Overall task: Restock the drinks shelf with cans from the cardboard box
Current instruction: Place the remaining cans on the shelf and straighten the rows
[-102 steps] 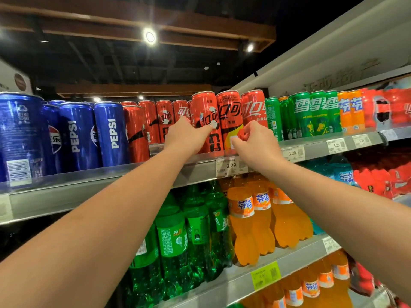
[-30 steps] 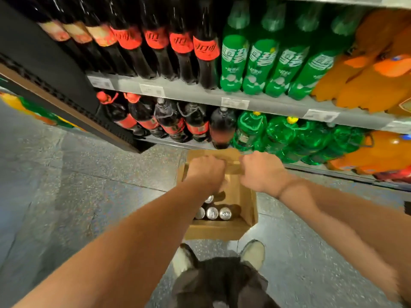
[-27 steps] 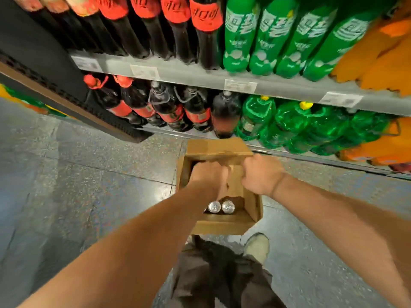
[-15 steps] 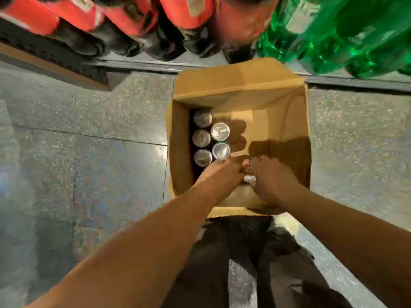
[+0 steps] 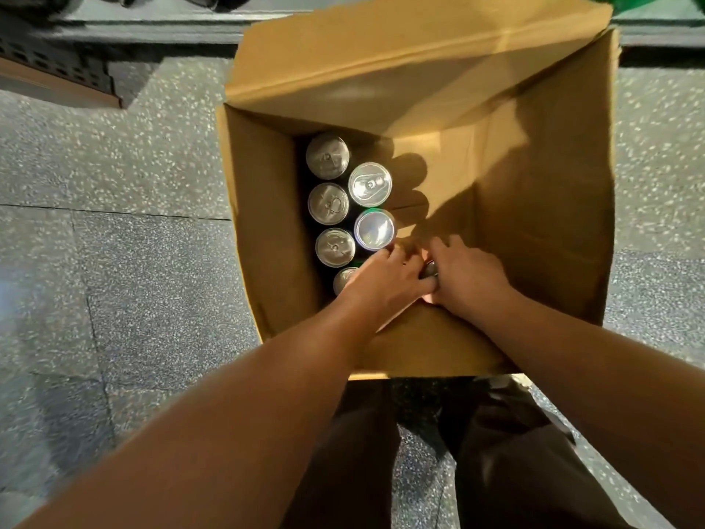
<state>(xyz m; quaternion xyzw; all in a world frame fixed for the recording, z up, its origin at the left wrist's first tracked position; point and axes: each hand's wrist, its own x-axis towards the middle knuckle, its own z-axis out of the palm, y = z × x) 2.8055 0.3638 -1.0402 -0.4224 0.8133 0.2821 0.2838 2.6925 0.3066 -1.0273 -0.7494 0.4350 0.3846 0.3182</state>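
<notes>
Cans [image 5: 328,203] upright, axis vert. | L hand [image 5: 385,280] + R hand [image 5: 470,276] in box [image 5: 267,223]

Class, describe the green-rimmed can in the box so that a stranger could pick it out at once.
Find the open cardboard box on the floor; cans stand in two columns along its left wall. In the right column, take the lid just beyond the left hand's fingers. That green-rimmed can has a glare-white lid; its farther neighbour shows a clear pull tab.

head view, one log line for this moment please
phase: picking from box | left hand: in box, grip hidden | right hand: grips can | other cans: upright along left wall
</notes>
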